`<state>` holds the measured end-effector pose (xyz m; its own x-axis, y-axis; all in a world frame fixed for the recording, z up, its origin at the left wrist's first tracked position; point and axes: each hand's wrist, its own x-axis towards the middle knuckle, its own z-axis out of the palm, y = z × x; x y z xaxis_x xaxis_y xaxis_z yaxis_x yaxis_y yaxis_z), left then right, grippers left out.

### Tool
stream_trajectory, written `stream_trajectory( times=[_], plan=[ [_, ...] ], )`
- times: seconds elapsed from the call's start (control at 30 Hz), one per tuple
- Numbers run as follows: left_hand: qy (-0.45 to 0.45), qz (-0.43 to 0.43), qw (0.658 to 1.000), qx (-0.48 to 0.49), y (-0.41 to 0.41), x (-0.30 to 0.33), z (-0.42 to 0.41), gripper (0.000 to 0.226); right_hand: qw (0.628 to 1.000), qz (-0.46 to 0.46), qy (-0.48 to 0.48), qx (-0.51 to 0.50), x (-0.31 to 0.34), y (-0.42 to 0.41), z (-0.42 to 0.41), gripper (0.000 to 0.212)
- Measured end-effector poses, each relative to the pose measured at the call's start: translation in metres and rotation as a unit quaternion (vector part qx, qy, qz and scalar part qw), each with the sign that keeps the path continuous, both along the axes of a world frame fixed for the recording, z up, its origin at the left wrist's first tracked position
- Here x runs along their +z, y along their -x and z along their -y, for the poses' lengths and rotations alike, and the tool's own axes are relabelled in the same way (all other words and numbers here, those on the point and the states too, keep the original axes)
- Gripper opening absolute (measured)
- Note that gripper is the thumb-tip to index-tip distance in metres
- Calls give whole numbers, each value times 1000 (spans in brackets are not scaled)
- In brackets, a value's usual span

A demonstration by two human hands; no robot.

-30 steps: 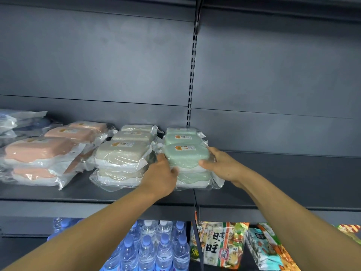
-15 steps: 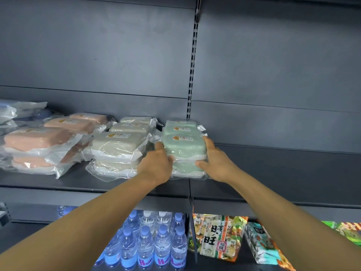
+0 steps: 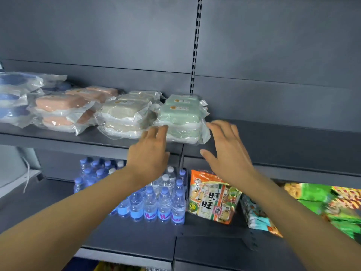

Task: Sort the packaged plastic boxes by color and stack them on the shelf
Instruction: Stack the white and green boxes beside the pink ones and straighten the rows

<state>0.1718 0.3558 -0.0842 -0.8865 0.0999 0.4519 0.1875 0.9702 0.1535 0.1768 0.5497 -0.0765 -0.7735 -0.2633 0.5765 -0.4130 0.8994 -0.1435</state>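
Note:
Packaged plastic boxes lie in colour stacks on the dark shelf [image 3: 273, 137]. From left to right I see blue boxes [image 3: 13, 94], pink boxes [image 3: 60, 103], beige boxes [image 3: 123, 112] and green boxes [image 3: 179, 116]. The green stack is the rightmost, two high at the front with more behind. My left hand [image 3: 150, 151] hovers just in front of the green stack's lower left corner with fingers straight. My right hand [image 3: 226, 151] is spread open just right of the stack, a little blurred, holding nothing.
To the right of the green stack the shelf surface is bare. A slotted upright [image 3: 195, 45] runs up the back panel. On the shelf below stand water bottles [image 3: 156, 198] and snack bags [image 3: 213, 198], with green bags [image 3: 332, 204] further right.
Both hands have let go of the front green box and pulled back from the stack with fingers now spread. The camera view has tilted down.

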Motion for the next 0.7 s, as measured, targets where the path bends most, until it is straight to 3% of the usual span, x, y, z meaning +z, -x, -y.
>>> stream_trajectory(
  times=[0.13, 0.33, 0.53, 0.7],
  plan=[
    [36, 37, 997, -59, -42, -41, -14, 45, 998, 66, -23, 1, -58, -41, -9, 59],
    [73, 168, 972, -147, -80, -124, -41, 42, 971, 221, -48, -72, -153, -99, -26, 60],
    [85, 304, 924, -214, -116, -230, -68, 40, 912, 380, -49, -145, -263, -162, -61, 60],
    [95, 388, 885, -238, -146, -324, -86, 42, 838, 504, -38, -206, -354, -212, -103, 55]
  ],
)
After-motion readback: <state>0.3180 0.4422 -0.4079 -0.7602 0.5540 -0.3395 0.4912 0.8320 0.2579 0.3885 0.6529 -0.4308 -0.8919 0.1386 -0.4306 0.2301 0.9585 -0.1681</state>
